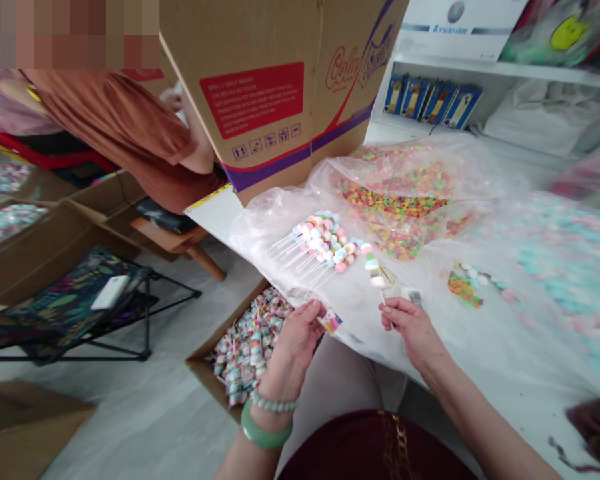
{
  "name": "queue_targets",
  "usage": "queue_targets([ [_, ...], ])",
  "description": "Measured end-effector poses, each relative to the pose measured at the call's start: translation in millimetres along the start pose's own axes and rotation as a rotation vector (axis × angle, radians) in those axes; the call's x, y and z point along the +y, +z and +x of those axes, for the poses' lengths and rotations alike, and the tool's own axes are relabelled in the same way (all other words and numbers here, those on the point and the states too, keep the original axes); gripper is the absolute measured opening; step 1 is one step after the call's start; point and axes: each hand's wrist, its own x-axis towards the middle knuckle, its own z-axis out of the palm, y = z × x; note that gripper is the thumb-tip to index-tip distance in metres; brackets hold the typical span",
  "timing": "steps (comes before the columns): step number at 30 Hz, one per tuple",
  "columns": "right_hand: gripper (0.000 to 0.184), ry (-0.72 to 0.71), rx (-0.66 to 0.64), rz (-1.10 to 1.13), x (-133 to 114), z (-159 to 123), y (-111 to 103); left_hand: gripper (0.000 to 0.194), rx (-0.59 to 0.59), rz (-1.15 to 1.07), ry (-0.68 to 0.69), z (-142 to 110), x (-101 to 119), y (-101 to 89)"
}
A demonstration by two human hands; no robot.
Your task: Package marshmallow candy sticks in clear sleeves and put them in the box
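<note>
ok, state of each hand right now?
Left hand: closed, holding what looks like a small printed wrapper.
Right hand: closed, holding a marshmallow skewer by its stick.

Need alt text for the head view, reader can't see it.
The right hand holds a marshmallow skewer by its stick; the left hand pinches a printed wrapper. Beyond them, more skewers lie on a plastic-covered table beside a clear bag of colourful candy, and an open box of wrapped sweets stands below to the left.
</note>
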Motion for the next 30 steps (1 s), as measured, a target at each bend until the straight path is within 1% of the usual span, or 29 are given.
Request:
queue_targets([
  [3, 0.012, -0.017, -0.009, -0.087, 4, -33, -20, 0.004, 0.078, -0.110, -0.033, 1, -1, 8.4],
  [6, 0.012, 0.008, -0.035, -0.170, 11, -58, -40, 0.008, 0.142, -0.201, -0.073, 2, -2, 17.0],
  [9, 0.013, 0.017, -0.078, -0.248, 15, -76, -54, 0.010, 0.171, -0.251, -0.116, 1, -1, 26.0],
  [11, 0.014, -0.018, -0.109, -0.298, 16, -83, -59, 0.012, 0.171, -0.249, -0.129, -2, -2, 32.2],
  [13, 0.014, -0.076, -0.129, -0.349, 14, -86, -61, 0.011, 0.164, -0.232, -0.131, -5, -3, 38.4],
  [17, 0.014, -0.178, -0.129, -0.446, 14, -85, -61, 0.010, 0.140, -0.203, -0.132, -11, -8, 47.7],
  [21, 0.013, -0.284, -0.081, -0.602, 19, -82, -63, 0.010, 0.138, -0.193, -0.101, -13, -14, 49.7],
  [24, 0.014, -0.342, -0.042, -0.678, 21, -82, -66, 0.008, 0.083, -0.152, -0.059, -12, -16, 48.1],
  [26, 0.013, -0.294, -0.057, -0.645, 20, -81, -68, 0.007, 0.040, -0.087, -0.051, -12, -15, 46.8],
  [30, 0.015, -0.113, -0.138, -0.512, 20, -78, -73, 0.010, 0.011, 0.049, -0.098, -11, -10, 42.3],
])
